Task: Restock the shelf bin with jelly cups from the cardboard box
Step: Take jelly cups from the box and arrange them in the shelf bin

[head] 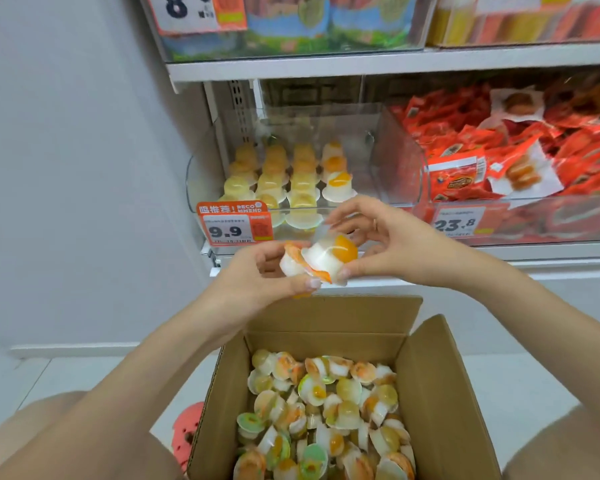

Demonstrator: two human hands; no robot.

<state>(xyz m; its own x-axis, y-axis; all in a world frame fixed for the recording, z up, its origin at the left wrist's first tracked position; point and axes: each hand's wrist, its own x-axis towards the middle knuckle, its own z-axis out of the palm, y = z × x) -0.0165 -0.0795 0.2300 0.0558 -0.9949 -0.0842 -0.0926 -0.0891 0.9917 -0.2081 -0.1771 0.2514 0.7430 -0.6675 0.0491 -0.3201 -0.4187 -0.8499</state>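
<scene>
Two jelly cups are being held just above the far flap of the cardboard box point(343, 393), in front of the clear shelf bin point(291, 174). To the left above the box, the left hand point(257, 271) is curling its fingers and thumb round one jelly cup point(291, 265) with an orange-printed lid. Just right of it and touching it, a second jelly cup point(333, 254) with an orange fruit piece is being pinched by the right hand point(385, 244), thumb below and fingertips above. Beyond the box, the bin is showing neat rows of upended cups, with bare space at its right side beside the last short row. I judge the cups are being sorted for placing; doing it well probably means setting each one lid-down in that gap, lined up with the rows, not dropped loose. Further right, red snack packets point(499, 150) are filling the neighbouring bin.
</scene>
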